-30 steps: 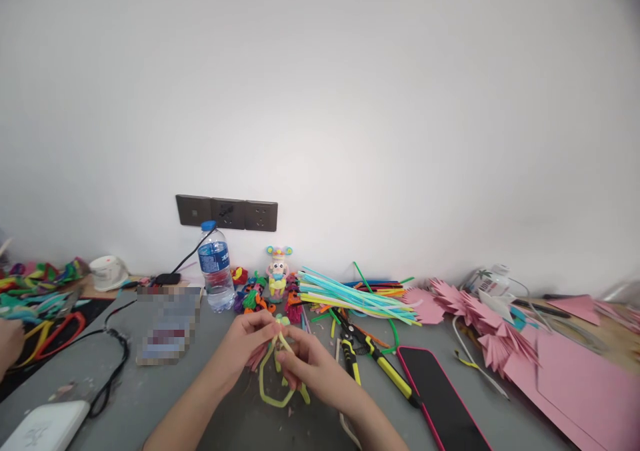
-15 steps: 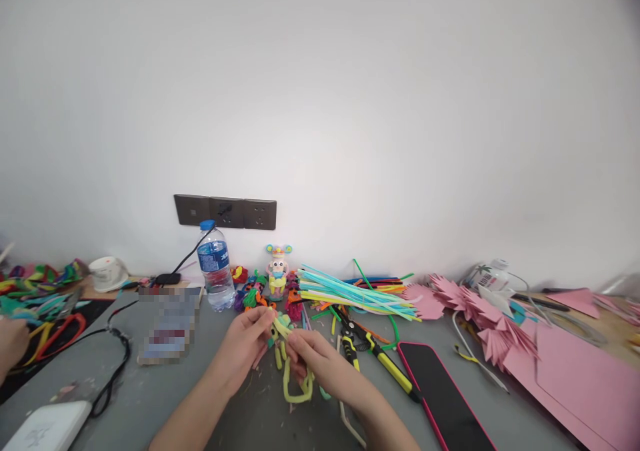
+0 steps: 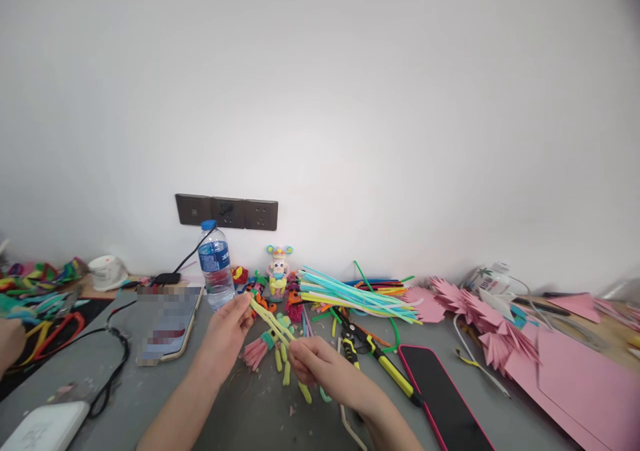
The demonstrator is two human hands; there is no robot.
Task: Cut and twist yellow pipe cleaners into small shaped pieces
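A pale yellow pipe cleaner (image 3: 269, 319) runs in two strands between my hands above the desk. The fingertips of my left hand (image 3: 226, 328) pinch its upper left end. My right hand (image 3: 324, 366) grips it lower down, with a tail coming out below the fingers. Beneath it on the desk lie a pink pipe-cleaner bundle (image 3: 257, 352) and short yellow-green pieces (image 3: 279, 359), partly hidden. Just right of my right hand are yellow-and-black pliers (image 3: 387, 364).
At the back stand a water bottle (image 3: 216, 271), a small figurine (image 3: 278, 271) and a pile of pipe cleaners (image 3: 360, 294). Phones (image 3: 445, 398) lie right and left. Folded pink paper (image 3: 500, 331) fills the right side. Another person's hand (image 3: 11, 344) shows at the left edge.
My left hand has moved left and up, away from my right hand. The pipe cleaner's hanging loop has been drawn out into two straight strands, uncovering the pink bundle.
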